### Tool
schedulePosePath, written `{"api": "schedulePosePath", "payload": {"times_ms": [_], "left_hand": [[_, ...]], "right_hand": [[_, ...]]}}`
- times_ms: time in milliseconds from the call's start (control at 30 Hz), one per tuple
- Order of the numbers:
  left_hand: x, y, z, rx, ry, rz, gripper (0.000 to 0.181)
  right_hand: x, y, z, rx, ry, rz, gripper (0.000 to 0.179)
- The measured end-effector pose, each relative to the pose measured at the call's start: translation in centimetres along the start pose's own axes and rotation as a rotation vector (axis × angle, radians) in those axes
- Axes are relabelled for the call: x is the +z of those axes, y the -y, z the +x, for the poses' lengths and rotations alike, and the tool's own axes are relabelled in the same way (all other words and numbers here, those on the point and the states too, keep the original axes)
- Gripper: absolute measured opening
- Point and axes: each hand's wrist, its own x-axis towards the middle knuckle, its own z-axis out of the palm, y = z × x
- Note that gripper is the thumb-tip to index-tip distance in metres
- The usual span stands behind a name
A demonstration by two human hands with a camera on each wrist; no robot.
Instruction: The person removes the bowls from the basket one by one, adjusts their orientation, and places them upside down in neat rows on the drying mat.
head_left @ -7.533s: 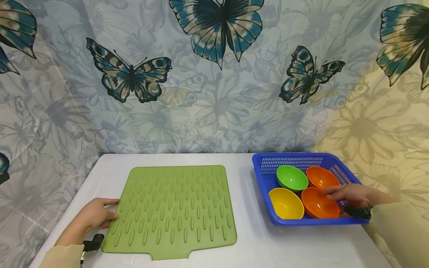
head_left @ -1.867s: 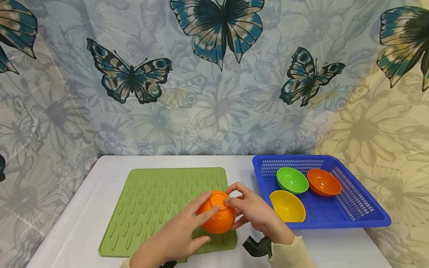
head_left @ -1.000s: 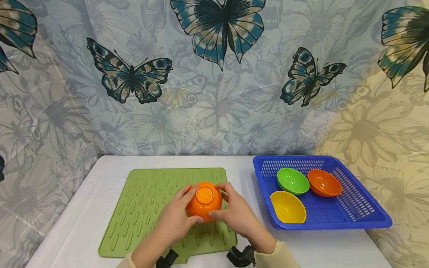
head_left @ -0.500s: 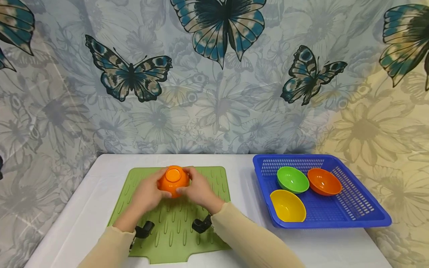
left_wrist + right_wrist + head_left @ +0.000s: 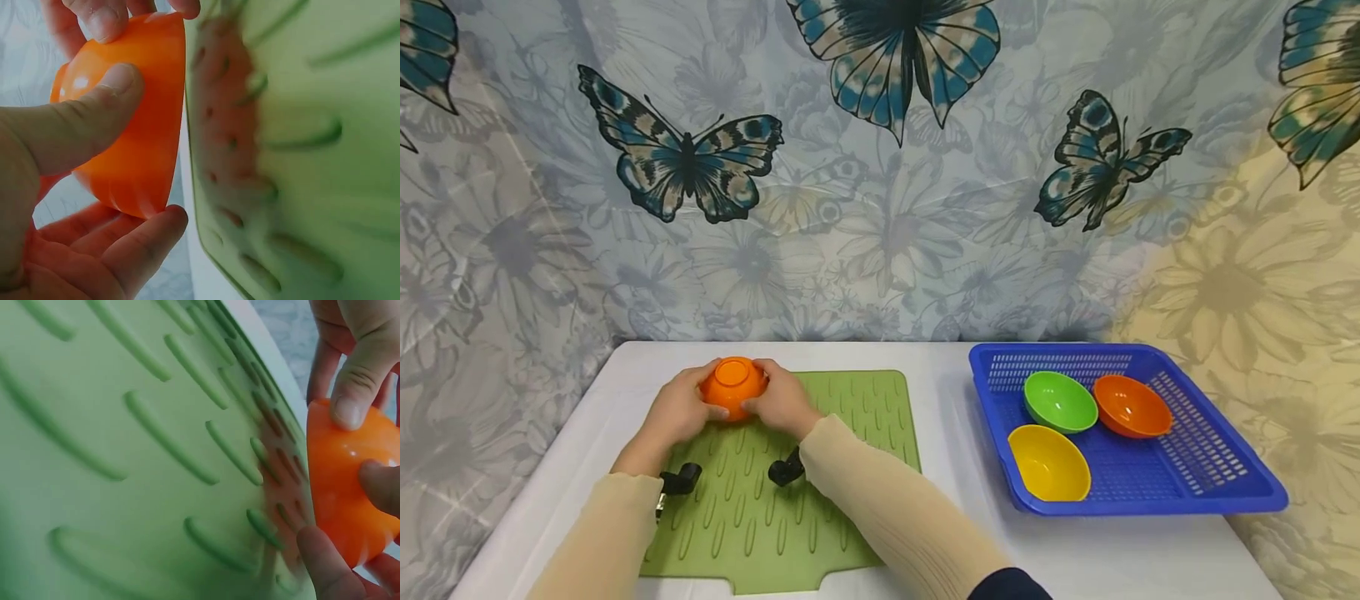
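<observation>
Upside down, with its foot ring facing up, an orange bowl (image 5: 733,392) is over the far left corner of the green ribbed mat (image 5: 775,517). My left hand (image 5: 676,410) grips its left side, thumb in front, fingers round the rim. On the other side my right hand (image 5: 784,402) holds it the same way. In the left wrist view the rim of the bowl (image 5: 153,125) faces the mat (image 5: 350,206) with a narrow gap. The right wrist view shows the bowl (image 5: 340,469) close over the mat's edge, an orange reflection below it.
A blue basket (image 5: 1195,492) stands on the table's right side. It holds a green bowl (image 5: 1060,402), another orange bowl (image 5: 1132,407) and a yellow bowl (image 5: 1049,463), openings up. White cloth (image 5: 947,467) covers the table; a butterfly-print curtain (image 5: 895,275) hangs behind.
The orange bowl came out of the basket, was turned upside down between both hands, and moved left and away over the mat to its far left corner.
</observation>
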Motion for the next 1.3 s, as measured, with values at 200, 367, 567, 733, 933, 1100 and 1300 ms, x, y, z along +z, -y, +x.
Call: {"api": "schedulePosePath", "payload": {"times_ms": [200,367,567,733,933,1100,1300], "left_hand": [[-0.4,1.3,0.4,-0.069,0.033,-0.021,0.086],[-0.2,2.3,0.6,-0.096,0.065,-0.024,0.086],[-0.1,3.0,0.7,-0.099,0.066,-0.02,0.087],[0.0,3.2,0.6,-0.092,0.068,-0.02,0.086],[0.0,3.1,0.7,-0.103,0.056,-0.026,0.086],[0.0,3.0,0.7,-0.124,0.067,-0.02,0.087],[0.2,2.3,0.8,-0.101,0.08,-0.018,0.09]], "right_hand": [[1.4,0.5,1.5,-0.004,0.016,-0.054,0.068],[1.7,0.7,2.0,0.019,0.038,-0.083,0.067],[2.0,1.0,2.2,0.025,0.051,-0.158,0.065],[2.4,0.8,2.6,0.039,0.049,-0.193,0.064],[2.5,0.8,2.8,0.035,0.036,-0.184,0.063],[2.7,0.7,2.6,0.041,0.03,-0.181,0.062],[2.8,0.6,2.6,0.021,0.016,-0.218,0.061]]}}
